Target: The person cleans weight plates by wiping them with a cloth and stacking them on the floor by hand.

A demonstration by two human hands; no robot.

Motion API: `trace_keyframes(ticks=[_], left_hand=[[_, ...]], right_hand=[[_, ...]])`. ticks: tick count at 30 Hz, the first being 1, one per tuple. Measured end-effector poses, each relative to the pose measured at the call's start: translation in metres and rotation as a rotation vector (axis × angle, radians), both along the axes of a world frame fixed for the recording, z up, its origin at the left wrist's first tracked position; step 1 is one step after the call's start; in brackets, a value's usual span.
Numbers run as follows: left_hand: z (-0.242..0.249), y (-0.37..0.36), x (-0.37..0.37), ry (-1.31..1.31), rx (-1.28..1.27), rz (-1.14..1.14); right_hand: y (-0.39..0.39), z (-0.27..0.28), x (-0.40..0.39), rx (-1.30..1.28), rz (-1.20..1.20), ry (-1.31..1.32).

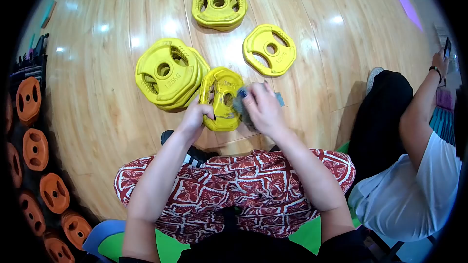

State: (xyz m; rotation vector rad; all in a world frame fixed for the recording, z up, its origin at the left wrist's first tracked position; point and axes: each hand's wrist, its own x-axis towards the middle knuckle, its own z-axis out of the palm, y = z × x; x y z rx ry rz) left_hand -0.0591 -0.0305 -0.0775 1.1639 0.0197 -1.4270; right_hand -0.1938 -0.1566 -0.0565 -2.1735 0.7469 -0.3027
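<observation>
My left hand [194, 117] grips the left edge of a yellow weight plate [222, 87], which is held tilted above my lap. Its face has a centre hole and worn, dirty-looking marks. A grey cloth [241, 111] is bunched in my right hand [264, 108] and pressed against the plate's right side. Just left of the held plate lies a stack of yellow 1.25KG plates [148, 70]. Another yellow plate [262, 39] lies flat on the floor beyond my right hand. Farther off sits a small yellow stack [218, 14].
Orange weight plates [35, 149] hang on a dark rack along the left. A person [414, 185] in a white top sits close at my right, holding a phone [447, 48]. A small blue piece [279, 99] shows beside my right hand. Wooden floor [321, 68] spreads ahead.
</observation>
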Motion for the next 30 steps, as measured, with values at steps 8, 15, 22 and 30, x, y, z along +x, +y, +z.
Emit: trace_keyframes(ticks=[8, 15, 22, 30], left_hand=[[0.009, -0.006, -0.015, -0.242, 0.034, -0.137], [-0.004, -0.001, -0.010, -0.350, -0.067, -0.214], [-0.009, -0.001, -0.012, -0.495, -0.126, -0.254], [-0.008, -0.002, -0.011, -0.616, -0.076, -0.368]], right_hand=[[-0.006, -0.007, 0.001, 0.196, -0.135, -0.177], [0.010, -0.004, -0.006, -0.147, 0.197, -0.062], [0.013, 0.005, -0.008, -0.330, 0.163, 0.216], [0.008, 0.012, -0.004, 0.078, 0.262, 0.274]])
